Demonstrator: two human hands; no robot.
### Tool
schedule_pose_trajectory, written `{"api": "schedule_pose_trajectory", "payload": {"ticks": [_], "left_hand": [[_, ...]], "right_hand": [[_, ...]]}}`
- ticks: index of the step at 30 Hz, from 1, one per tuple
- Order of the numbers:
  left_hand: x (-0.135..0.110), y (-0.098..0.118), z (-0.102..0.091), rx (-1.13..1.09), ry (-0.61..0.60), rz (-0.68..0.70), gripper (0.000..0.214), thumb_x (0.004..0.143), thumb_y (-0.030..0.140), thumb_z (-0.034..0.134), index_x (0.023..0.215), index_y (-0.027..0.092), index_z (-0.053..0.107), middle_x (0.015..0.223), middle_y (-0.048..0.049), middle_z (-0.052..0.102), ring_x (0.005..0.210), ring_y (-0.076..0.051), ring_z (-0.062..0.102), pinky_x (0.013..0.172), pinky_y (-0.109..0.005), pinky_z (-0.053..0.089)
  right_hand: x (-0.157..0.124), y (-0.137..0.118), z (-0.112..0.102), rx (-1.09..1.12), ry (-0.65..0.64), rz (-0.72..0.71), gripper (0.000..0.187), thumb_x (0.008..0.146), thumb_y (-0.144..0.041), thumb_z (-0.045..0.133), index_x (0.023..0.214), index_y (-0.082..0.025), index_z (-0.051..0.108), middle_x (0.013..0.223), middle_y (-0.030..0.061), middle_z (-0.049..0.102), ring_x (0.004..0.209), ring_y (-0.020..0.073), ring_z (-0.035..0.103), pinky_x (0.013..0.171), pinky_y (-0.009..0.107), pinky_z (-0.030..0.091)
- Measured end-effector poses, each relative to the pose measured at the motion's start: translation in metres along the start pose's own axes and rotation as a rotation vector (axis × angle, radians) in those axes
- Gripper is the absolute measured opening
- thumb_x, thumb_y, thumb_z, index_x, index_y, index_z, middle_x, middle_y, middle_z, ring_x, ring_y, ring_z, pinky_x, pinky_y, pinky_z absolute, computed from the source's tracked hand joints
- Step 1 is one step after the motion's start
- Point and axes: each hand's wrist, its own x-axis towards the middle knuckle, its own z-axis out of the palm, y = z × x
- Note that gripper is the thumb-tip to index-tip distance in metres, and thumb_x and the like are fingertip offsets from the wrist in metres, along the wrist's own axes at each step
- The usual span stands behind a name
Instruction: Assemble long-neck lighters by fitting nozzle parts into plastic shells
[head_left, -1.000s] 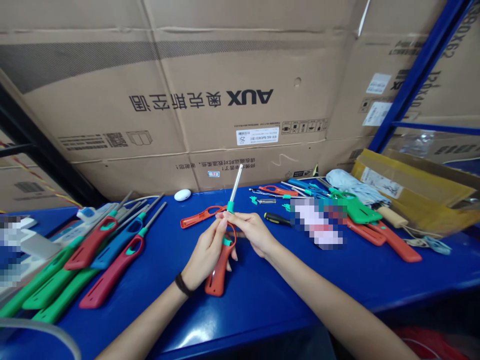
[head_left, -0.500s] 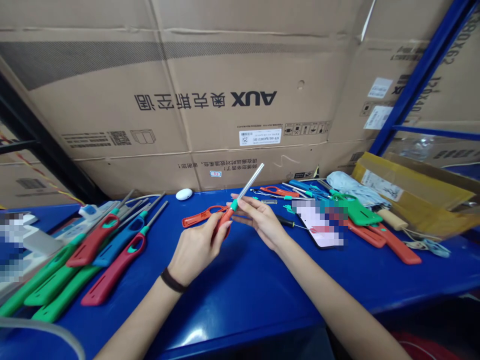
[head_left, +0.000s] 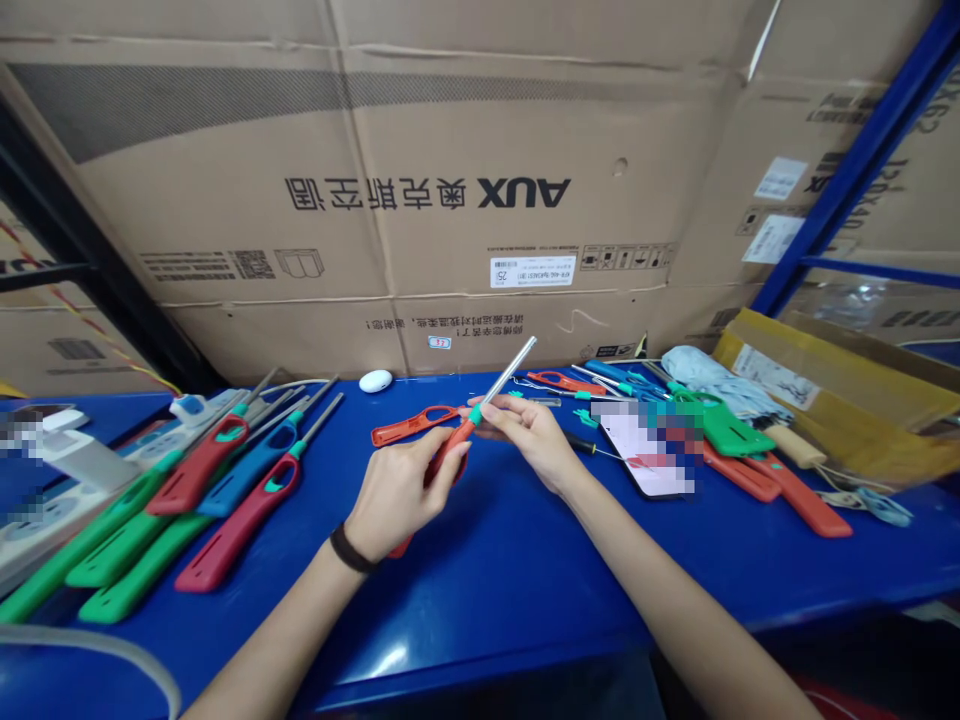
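My left hand is wrapped round the handle of an orange long-nosed lighter held over the blue table. Its metal tube points up and to the right, past a teal collar. My right hand pinches the lighter near that collar, fingers closed. An orange half-shell lies flat on the table just behind my hands.
A row of finished green, red and blue lighters lies at the left. To the right lie a phone, a black screwdriver, loose lighter shells and small parts. A white oval object sits before the cardboard boxes.
The lighter has tipped from nearly upright to slanting up-right, and my left hand has turned over its handle. Both hands shifted slightly away from me.
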Motion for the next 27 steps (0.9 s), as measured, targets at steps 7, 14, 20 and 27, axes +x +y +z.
{"api": "schedule_pose_trajectory", "payload": {"ticks": [7, 14, 20, 27], "left_hand": [[0.007, 0.008, -0.003, -0.716, -0.141, -0.208, 0.035, 0.087, 0.047, 0.045, 0.083, 0.016, 0.061, 0.067, -0.0021, 0.065, 0.049, -0.014, 0.059, 0.046, -0.022, 0.047], [0.01, 0.008, 0.005, -1.227, -0.364, -0.517, 0.044, 0.082, 0.056, 0.05, 0.094, 0.015, 0.061, 0.054, 0.0025, 0.058, 0.03, -0.006, 0.046, 0.029, -0.014, 0.039], [0.009, 0.01, 0.007, -1.244, -0.492, -0.573, 0.044, 0.084, 0.055, 0.047, 0.094, 0.015, 0.061, 0.05, 0.0036, 0.054, 0.027, -0.005, 0.041, 0.024, -0.013, 0.032], [0.009, 0.007, 0.006, -1.234, -0.363, -0.567, 0.045, 0.084, 0.058, 0.045, 0.084, 0.016, 0.059, 0.05, 0.0048, 0.052, 0.029, -0.006, 0.041, 0.026, -0.014, 0.036]], "right_hand": [[-0.001, 0.001, 0.002, 0.066, 0.025, 0.075, 0.034, 0.07, -0.041, 0.071, 0.096, -0.019, 0.069, 0.096, 0.0045, 0.072, 0.092, 0.0196, 0.067, 0.085, 0.035, 0.052], [0.003, 0.0, -0.005, 0.118, 0.219, 0.059, 0.032, 0.072, -0.043, 0.069, 0.094, -0.02, 0.068, 0.091, 0.0047, 0.073, 0.088, 0.0183, 0.068, 0.078, 0.029, 0.053], [0.009, -0.001, -0.011, 0.15, 0.396, -0.007, 0.039, 0.069, -0.047, 0.07, 0.095, -0.018, 0.066, 0.092, 0.0072, 0.073, 0.087, 0.0197, 0.068, 0.078, 0.03, 0.054], [0.002, -0.002, 0.0, 0.106, 0.148, 0.161, 0.039, 0.072, -0.046, 0.068, 0.099, -0.017, 0.068, 0.094, 0.0072, 0.071, 0.089, 0.0185, 0.066, 0.079, 0.031, 0.055]]}}
